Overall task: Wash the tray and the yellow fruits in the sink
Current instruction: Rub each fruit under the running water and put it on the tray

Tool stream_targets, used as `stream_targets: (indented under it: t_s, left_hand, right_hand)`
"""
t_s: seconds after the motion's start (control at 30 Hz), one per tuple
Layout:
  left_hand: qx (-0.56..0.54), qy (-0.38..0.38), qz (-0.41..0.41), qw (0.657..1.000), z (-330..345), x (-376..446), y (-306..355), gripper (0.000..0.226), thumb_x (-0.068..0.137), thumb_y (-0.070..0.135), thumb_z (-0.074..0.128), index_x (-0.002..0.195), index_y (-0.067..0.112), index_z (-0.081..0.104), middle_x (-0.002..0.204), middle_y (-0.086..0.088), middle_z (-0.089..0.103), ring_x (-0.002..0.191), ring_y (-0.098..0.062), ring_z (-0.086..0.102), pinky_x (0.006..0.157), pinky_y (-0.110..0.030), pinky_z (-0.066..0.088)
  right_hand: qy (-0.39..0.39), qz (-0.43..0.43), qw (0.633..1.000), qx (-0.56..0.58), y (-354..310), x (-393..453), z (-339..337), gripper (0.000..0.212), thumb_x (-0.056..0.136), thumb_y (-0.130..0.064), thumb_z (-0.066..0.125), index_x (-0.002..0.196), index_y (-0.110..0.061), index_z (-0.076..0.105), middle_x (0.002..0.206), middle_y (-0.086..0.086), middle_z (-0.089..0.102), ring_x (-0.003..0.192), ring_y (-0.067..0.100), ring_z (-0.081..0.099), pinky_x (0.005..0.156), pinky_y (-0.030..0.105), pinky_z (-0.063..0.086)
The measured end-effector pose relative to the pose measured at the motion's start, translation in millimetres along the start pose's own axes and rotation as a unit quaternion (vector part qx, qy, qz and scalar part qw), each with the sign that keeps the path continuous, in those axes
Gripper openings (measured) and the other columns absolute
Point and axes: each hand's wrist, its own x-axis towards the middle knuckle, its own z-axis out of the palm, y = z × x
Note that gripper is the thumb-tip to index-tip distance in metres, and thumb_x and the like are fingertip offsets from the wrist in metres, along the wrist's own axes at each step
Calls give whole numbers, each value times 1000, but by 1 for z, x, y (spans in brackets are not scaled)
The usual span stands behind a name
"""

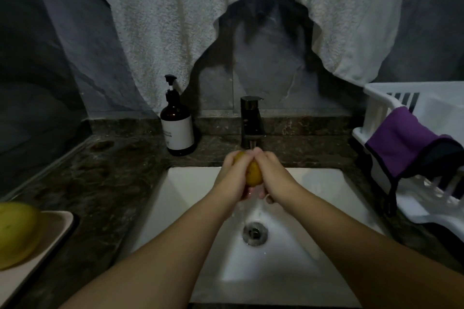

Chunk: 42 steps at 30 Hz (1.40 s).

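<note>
Yellow fruit (254, 172): one, oval, held above the sink (190, 195) basin, directly below the spout of the black faucet (251, 120), with water running down past it. Left hand (232, 178): fingers curled round the fruit's left side. Right hand (272, 175): fingers curled round its right side, fingertips showing beneath. Sink: white, rectangular, set in a dark stone counter (100, 183); contains a round metal drain (254, 233), wet, nearer the viewer than the fruit. Tray (54, 231): beige, on the counter left of the sink; contains a second yellow fruit (16, 233), partly cut off by the frame edge. Soap bottle (177, 125): amber, pump-topped, white label, just left of the faucet. Dish rack (391, 113): white plastic, right of the sink; a purple cloth (401, 143) hangs over its rim. White towel (175, 20): hanging on the wall above the faucet.
</note>
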Motion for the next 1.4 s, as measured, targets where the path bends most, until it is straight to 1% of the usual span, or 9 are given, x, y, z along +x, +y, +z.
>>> stream_targets:
  t_s: [0.13,0.27,0.43,0.53,0.73,0.93,1.17,1.3,1.4]
  left_hand:
    - [-22,-35,-88,995,0,-5,1,73,87,82,53,122,21,71,77,-5,68,56,-13,64,49,-23,50]
    - [-28,1,1,1000,2,-1,-1,42,94,63,62,125,34,60,106,-10,71,72,-20,72,57,-28,53]
    - [-100,-72,-134,983,4,-12,4,74,91,77,54,130,16,68,92,-11,70,69,-16,70,54,-25,57]
    - [-115,-51,-100,987,3,-10,7,56,95,58,63,131,15,67,119,-17,74,106,-29,74,84,-38,63]
    - [-215,-96,-117,965,0,-12,11,57,96,51,63,134,9,66,124,-20,73,106,-34,75,74,-43,64]
    - [-204,-80,-125,968,-1,-8,10,67,96,66,56,131,10,69,121,-18,74,106,-30,75,85,-41,63]
    - [-183,-61,-119,974,-8,-6,14,54,96,52,62,130,10,65,109,-23,76,90,-37,78,71,-47,64]
    - [-182,-76,-109,974,-1,-11,12,43,101,41,59,126,7,65,116,-26,73,107,-45,73,91,-54,61]
    - [-162,-66,-82,981,5,-11,9,37,104,37,58,126,9,66,117,-22,72,112,-41,70,100,-52,57]
  right_hand:
    - [28,-99,991,-83,9,3,0,41,102,-54,46,139,-35,47,128,0,55,107,18,60,91,42,56]
    - [1,-12,1000,22,-3,1,-1,35,102,-64,37,127,-42,47,109,3,61,84,18,64,52,24,51]
    - [-6,-129,985,-118,11,1,-5,47,103,-50,48,148,-39,41,139,-3,46,118,19,54,98,44,52]
    - [-15,-63,997,-34,5,2,-3,49,103,-59,40,149,-41,37,135,2,54,112,23,59,81,38,53]
    - [-38,-116,987,-101,7,1,-6,61,100,-55,52,154,-37,30,145,2,46,122,22,55,103,49,51]
    - [-17,-163,953,-253,8,1,-6,104,68,-54,80,151,-45,18,126,-13,27,107,12,51,82,28,51]
    - [-100,-62,993,-31,7,-3,-19,65,78,-62,64,135,-42,40,120,-9,57,99,12,63,62,19,51]
    - [-21,23,998,61,2,3,-16,37,101,-58,46,128,-34,50,106,5,63,69,19,63,46,25,44]
    - [-7,25,998,63,1,4,-14,36,97,-61,52,122,-36,52,102,4,65,70,17,62,47,24,42]
